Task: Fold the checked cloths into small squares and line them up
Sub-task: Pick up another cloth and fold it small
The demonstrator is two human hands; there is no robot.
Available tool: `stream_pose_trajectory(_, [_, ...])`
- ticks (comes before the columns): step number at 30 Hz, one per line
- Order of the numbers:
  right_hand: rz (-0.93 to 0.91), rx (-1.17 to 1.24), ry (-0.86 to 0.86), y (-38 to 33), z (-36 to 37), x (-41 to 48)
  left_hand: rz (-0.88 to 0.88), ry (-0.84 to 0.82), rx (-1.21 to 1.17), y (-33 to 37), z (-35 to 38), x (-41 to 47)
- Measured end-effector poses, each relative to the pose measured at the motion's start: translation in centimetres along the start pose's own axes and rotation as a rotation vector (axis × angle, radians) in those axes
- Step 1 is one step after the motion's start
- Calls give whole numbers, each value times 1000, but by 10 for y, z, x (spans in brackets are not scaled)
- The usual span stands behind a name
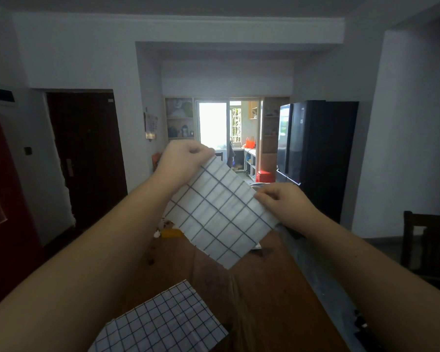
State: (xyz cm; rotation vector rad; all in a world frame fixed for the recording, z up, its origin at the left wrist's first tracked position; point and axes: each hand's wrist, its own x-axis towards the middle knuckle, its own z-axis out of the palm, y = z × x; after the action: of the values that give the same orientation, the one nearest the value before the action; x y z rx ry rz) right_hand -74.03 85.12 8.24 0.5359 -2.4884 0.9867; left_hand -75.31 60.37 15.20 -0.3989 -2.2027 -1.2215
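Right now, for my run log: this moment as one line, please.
left hand: pinches top corner of held cloth | right hand: pinches its right edge | held cloth: in air over table | second cloth: lies on table

Held in mid-air above the wooden table, tilted like a diamond: a white cloth with a wide dark check. Pinched at its top corner by the left hand and at its right corner by the right hand. Lying flat on the table nearer the camera, a second cloth with a finer check, cut off by the bottom edge. Farther back, a dark door left, a black fridge right, a dark chair far right
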Motion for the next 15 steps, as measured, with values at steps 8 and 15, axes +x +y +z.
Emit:
stream_pose_trajectory(8, [55, -60, -19, 17, -4, 1, -31, 112, -66, -17, -9, 6])
stream_pose_trajectory(15, [114, -46, 3, 28, -4, 9, -24, 172, -15, -22, -17, 5])
